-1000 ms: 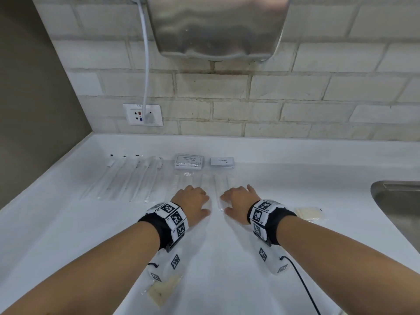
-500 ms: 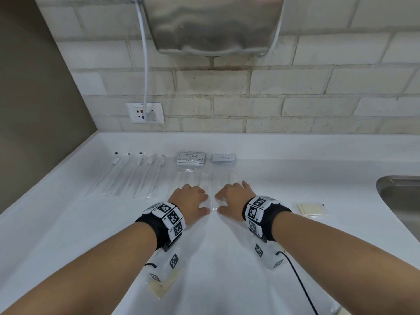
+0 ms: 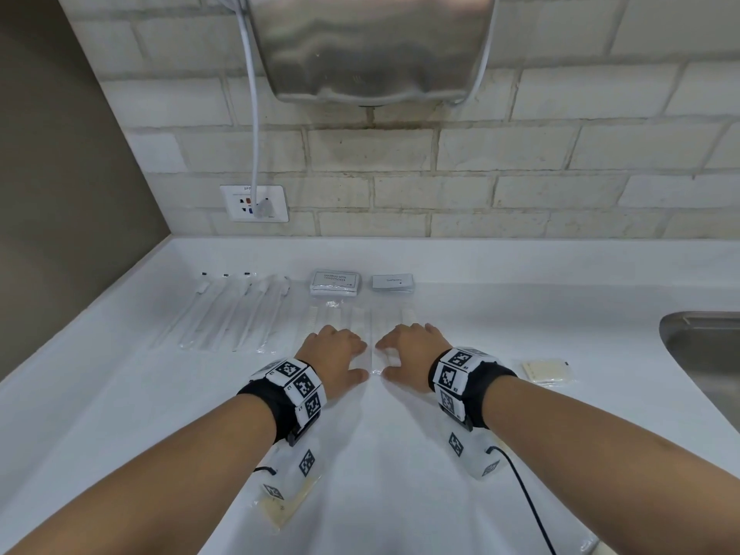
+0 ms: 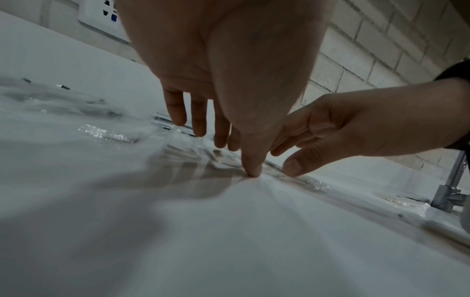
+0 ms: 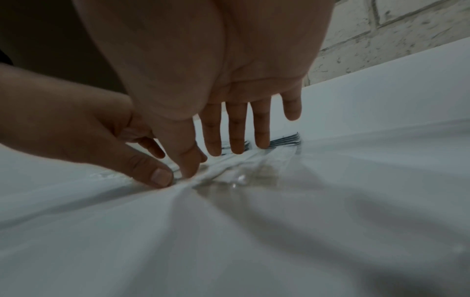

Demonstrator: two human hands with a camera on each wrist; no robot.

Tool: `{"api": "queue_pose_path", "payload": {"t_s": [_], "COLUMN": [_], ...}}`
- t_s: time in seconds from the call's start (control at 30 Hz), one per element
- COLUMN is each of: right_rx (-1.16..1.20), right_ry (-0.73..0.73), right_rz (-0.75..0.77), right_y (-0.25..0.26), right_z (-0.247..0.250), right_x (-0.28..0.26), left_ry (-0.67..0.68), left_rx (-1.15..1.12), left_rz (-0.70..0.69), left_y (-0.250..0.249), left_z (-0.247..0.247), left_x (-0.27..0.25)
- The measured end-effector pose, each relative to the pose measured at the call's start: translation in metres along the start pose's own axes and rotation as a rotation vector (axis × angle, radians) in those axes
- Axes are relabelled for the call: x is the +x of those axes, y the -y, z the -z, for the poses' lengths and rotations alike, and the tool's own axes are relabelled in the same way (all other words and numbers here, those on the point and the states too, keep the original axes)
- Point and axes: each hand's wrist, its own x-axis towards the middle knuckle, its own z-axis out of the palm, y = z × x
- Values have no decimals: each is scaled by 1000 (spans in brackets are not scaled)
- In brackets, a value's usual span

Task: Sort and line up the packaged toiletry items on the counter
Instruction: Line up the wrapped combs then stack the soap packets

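Pressing flat, your left hand point(image 3: 334, 350) and right hand point(image 3: 412, 348), fingers extended, gripping nothing, rest on the clear-wrapped white combs point(image 3: 370, 334) mid-table point(image 3: 120, 394); nudge their edges parallel, sliding gently.

bare counter point(image 3: 120, 402) left and near, packets point(image 3: 336, 282) ahead, sink point(image 3: 704, 354) right, dryer point(image 3: 372, 46) overhead

Sink point(image 3: 704, 354) cut by right edge; sachet point(image 3: 280, 510) half under left wrist.
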Motion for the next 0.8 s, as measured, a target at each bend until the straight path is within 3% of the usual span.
{"api": "queue_pose_path", "payload": {"t_s": [0.1, 0.27, 0.8], "right_rx": [41, 51, 29], "right_ry": [-15, 95, 81], "right_rz": [-29, -123, -117], "right_y": [-9, -25, -17], "right_z": [9, 10, 6], "right_x": [-4, -10, -10], "left_ry": [-40, -33, -13], "left_rx": [-37, -54, -42], "left_rz": [-28, -77, -73], "left_y": [-4, -17, -20], "left_z": [1, -1, -3], "left_x": [1, 4, 5]}}
